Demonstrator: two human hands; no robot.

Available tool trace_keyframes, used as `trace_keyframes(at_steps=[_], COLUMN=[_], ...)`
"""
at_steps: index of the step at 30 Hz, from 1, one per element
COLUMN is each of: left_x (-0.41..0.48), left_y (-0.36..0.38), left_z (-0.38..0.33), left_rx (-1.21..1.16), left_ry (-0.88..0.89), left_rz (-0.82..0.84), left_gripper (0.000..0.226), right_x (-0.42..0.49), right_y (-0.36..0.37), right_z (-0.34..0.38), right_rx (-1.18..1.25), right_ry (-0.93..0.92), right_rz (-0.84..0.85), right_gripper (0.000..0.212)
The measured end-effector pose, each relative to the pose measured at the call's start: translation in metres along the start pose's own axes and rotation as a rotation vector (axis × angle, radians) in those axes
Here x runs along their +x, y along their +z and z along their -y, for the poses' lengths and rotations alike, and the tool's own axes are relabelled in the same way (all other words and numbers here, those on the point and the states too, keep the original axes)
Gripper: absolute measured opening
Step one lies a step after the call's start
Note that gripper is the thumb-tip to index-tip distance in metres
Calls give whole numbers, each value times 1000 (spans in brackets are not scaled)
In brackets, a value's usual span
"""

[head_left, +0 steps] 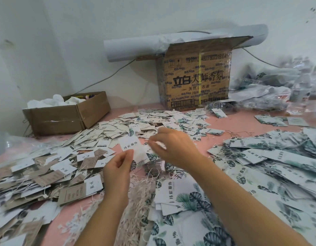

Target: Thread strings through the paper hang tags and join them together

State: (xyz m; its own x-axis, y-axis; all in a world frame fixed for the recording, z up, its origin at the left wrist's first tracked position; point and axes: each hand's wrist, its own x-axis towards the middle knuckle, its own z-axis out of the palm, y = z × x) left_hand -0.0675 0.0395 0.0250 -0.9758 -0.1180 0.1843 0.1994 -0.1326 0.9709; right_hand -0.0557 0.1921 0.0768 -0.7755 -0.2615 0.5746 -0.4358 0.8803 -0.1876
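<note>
Hands (pixel 118 168) (pixel 175 148) pinching white leafy tag (pixel 131 145), perhaps string (pixel 159 143)

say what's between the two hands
Head view: a white hang tag, its lower corner pinched by the left hand, stands between that hand and the right hand.

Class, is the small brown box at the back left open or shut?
Open: white material shows inside the small brown box.

Both forearms are bare. The left hand (pixel 118 167) comes up from six o'clock, thumb and forefinger pinching a hang tag (pixel 131 145) by its lower edge. The right hand (pixel 173 148) reaches in from five o'clock, knuckles up, fingertips bunched toward nine, too blurred to read.
</note>
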Motion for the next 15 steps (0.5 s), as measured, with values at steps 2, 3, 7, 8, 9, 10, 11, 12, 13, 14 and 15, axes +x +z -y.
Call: trace_keyframes(at_steps=[2,3,7,8,9,10,11,12,13,14,15], left_x=[4,5,7,7,7,8,8,8,9,9,9], left_y=[-3,-4,-4,-4,-4,-4,-5,-5,-5,-4,-4], left_z=[4,6,12,13,14,15,16,18,19,20,21], left_rx=[31,43,81,86,94,101,106,109,113,116,120], left_ry=[-3,1,17,24,28,28,23,16,11,10,13], left_rz=[-37,-44,-17,-9,-3,2,7,11,16,21,27], left_gripper=[14,18,22,22,22,22,22,21,21,21,21], right_x=[0,-2,-14,-17,-19,-21,-22,-23,-23,-24,-24], right_y=[1,2,15,20,25,29,32,34,35,35,35], right_z=[-21,-32,-54,-55,-55,-55,-55,-55,-54,-54,-54], right_rx=[-70,-110,-181,-182,-185,-190,-202,-218,-234,-243,-244], right_ry=[245,357,616,644,662,674,683,689,694,703,714], right_rz=[-27,-20,162,220,266,300,327,351,370,386,394], right_gripper=[28,27,43,47,50,53,55,57,58,60,61])
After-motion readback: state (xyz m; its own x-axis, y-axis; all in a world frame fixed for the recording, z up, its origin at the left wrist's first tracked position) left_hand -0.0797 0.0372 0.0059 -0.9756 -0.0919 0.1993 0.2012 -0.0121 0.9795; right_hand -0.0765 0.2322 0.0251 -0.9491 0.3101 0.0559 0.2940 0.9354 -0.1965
